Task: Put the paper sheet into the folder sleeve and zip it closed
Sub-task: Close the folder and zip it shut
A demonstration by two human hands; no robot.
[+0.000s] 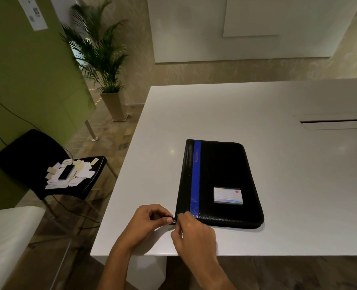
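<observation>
A black zip folder (pixel 221 181) with a blue stripe and a small label card lies closed and flat on the white table (pixel 299 164). Both hands meet at its near left corner. My left hand (pixel 148 220) pinches the black end of the zip track beside the corner. My right hand (pixel 192 229) pinches the small metal zipper pull (pixel 174 221) right at that corner. No paper sheet is visible; the folder's inside is hidden.
The table's near edge runs just below my hands. A cable slot (pixel 336 123) sits in the table at the far right. To the left stands a black chair (pixel 48 164) with paper slips and a phone (pixel 66 172). A potted palm (pixel 104 65) stands beyond.
</observation>
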